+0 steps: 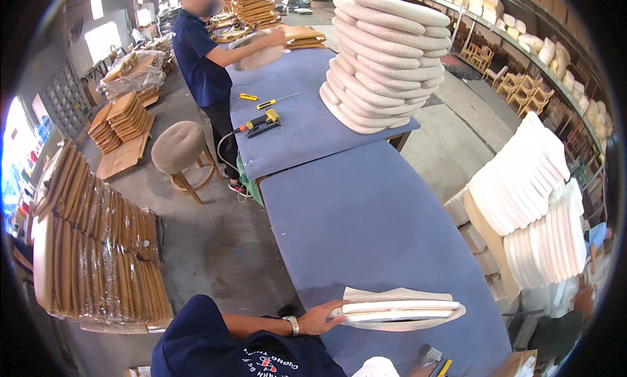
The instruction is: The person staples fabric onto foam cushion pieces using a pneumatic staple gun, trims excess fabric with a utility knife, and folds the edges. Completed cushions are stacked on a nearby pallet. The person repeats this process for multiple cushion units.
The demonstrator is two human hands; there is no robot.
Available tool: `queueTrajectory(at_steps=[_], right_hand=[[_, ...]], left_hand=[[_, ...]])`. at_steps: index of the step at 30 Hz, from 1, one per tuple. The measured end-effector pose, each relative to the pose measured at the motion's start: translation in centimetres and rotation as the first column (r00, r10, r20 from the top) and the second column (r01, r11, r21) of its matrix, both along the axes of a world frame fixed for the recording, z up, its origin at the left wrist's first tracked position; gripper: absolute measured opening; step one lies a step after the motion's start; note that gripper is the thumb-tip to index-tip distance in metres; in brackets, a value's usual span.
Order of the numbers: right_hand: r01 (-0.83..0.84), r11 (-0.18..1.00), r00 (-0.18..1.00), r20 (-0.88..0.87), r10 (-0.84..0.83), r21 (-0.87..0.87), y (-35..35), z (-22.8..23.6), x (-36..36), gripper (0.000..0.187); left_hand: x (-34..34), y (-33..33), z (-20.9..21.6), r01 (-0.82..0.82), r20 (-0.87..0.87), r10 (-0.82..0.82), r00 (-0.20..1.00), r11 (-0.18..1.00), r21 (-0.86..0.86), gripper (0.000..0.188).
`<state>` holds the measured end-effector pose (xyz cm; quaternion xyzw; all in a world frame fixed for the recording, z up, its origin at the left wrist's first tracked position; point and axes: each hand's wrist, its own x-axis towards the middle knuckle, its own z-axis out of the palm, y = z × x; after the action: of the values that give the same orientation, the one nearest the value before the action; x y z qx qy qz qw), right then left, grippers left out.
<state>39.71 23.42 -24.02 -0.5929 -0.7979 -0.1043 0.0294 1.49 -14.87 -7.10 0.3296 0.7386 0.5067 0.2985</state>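
My left hand (pixel 320 318), with a watch on its wrist, closes round the left end of a seat cushion (pixel 405 310) at the near part of the blue table (pixel 366 213). White layers show in the cushion's edge, between loose beige fabric on both sides. No right hand shows that I can make out. A white shape (pixel 376 366) at the lower edge is cut off, and I cannot tell whether it is a glove or cloth. Right of it lie a small grey object (pixel 429 355) and a yellow and black tool (pixel 443 366), both partly cut off.
A tall stack of beige cushions (pixel 385 63) stands on the far table (pixel 294 135), near a yellow staple gun (pixel 263 123) and a screwdriver (pixel 277 101). A co-worker (pixel 204 57) handles a cushion there. Wrapped brown panels (pixel 104 246), a stool (pixel 179 148) and white foam stacks (pixel 522 181) flank the tables.
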Motion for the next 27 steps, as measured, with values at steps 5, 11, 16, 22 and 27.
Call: queueTrajectory(at_steps=[5, 11, 16, 22, 27], right_hand=[[-0.024, 0.998, 0.943, -0.333, 0.004, -0.056, 2.4, 3.7, -2.4, 0.040], [-0.109, 0.922, 0.571, -0.782, -0.249, -0.373, -4.6, 16.8, -9.9, 0.031], [-0.375, 0.860, 0.294, -0.924, -0.244, -0.346, -15.0, 22.0, -13.6, 0.041], [-0.451, 0.700, 0.580, -0.778, -0.242, -0.554, -26.7, 27.3, -17.5, 0.035], [-0.557, 0.579, 0.638, -0.754, -0.160, -0.595, -29.6, 26.6, -19.8, 0.035]], left_hand=[[-0.4, 0.1, -0.4, 0.023, -0.056, -0.019, 0.998, 0.998, 0.063, 0.065], [-0.8, -0.3, 0.3, 0.114, -0.040, -0.113, 0.993, 0.993, 0.032, 0.063], [-0.5, -0.4, -0.7, 0.086, -0.159, -0.078, 0.984, 0.995, 0.046, 0.064], [-0.1, -0.9, 1.3, 0.057, -0.215, -0.044, 0.976, 0.997, 0.056, 0.061], [-0.7, -0.4, 1.1, 0.058, -0.293, -0.021, 0.956, 0.991, 0.121, 0.067]])
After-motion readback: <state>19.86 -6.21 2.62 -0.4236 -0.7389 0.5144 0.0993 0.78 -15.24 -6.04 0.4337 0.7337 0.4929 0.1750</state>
